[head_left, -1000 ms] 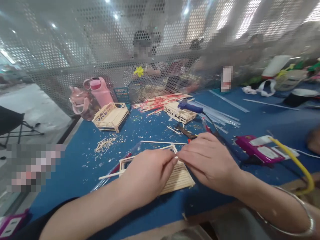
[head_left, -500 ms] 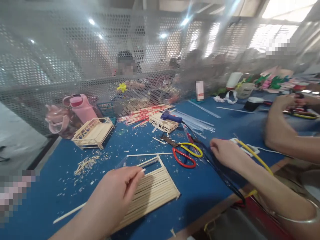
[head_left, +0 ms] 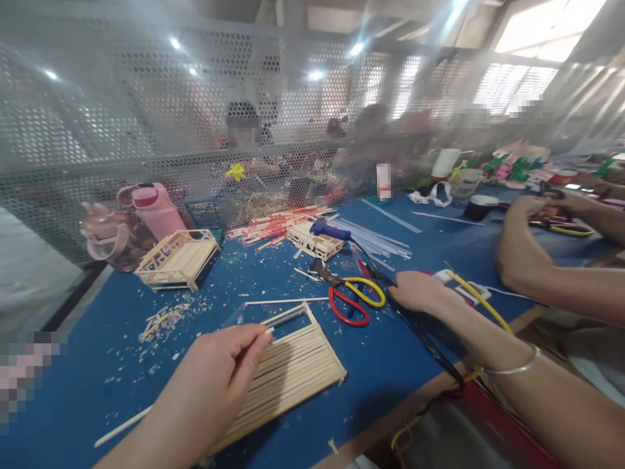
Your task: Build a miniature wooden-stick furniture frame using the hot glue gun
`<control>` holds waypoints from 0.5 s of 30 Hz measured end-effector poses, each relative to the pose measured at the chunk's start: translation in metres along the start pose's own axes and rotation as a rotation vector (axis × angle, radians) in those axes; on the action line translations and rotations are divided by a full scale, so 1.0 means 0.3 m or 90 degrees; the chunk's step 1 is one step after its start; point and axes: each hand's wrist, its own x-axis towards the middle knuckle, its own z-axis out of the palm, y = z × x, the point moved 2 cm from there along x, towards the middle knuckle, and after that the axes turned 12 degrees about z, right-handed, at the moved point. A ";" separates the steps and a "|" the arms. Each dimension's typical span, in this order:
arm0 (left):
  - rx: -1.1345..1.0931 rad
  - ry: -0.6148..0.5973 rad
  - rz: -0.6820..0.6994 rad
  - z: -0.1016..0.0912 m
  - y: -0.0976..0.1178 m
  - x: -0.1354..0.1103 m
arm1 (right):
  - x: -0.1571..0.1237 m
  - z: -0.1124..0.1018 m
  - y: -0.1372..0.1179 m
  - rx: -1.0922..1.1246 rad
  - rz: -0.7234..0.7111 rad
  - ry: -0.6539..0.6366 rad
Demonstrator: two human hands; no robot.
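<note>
My left hand (head_left: 222, 374) pinches a thin wooden stick (head_left: 127, 425) that runs down to the left, and rests on a flat panel of glued sticks (head_left: 297, 371) lying on the blue table (head_left: 390, 352). My right hand (head_left: 415, 291) reaches out beside the red and yellow scissors (head_left: 354, 298), fingers curled over a black cable (head_left: 430, 339); whether it grips anything is hidden.
Two small stick-built frames (head_left: 178, 257) (head_left: 315, 240) stand further back, a blue glue gun (head_left: 332, 230) on one. Pink bottles (head_left: 146, 215) stand before a perforated screen (head_left: 146, 130). Loose sticks (head_left: 278, 225) and wood scraps (head_left: 161, 319) litter the table. Another person's arms (head_left: 551, 273) work at right.
My right hand left the stick panel and moved right, then came in beside the scissors. The left hand stays pinching its stick on the panel. The view swung right.
</note>
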 end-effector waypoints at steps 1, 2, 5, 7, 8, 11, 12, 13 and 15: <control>0.001 0.006 0.002 0.000 -0.002 -0.002 | -0.011 -0.005 0.002 0.025 0.008 0.024; -0.002 0.010 0.008 0.000 -0.003 -0.005 | -0.024 -0.010 0.005 0.053 0.015 0.053; -0.020 0.037 0.030 0.000 0.000 -0.012 | -0.061 -0.024 0.025 0.157 0.031 0.145; -0.035 0.079 0.048 -0.003 0.003 -0.020 | -0.081 -0.029 0.037 0.238 0.030 0.197; -0.041 0.103 0.057 -0.005 0.005 -0.025 | -0.092 -0.029 0.042 0.275 0.026 0.217; -0.054 0.159 0.080 -0.012 0.010 -0.041 | -0.132 -0.022 0.054 0.380 -0.015 0.252; -0.056 0.166 0.088 -0.015 0.013 -0.045 | -0.150 -0.017 0.058 0.421 -0.041 0.259; -0.058 0.170 0.096 -0.018 0.017 -0.047 | -0.170 -0.012 0.060 0.470 -0.073 0.262; -0.072 0.180 0.119 -0.026 0.031 -0.045 | -0.213 -0.001 0.059 0.610 -0.146 0.244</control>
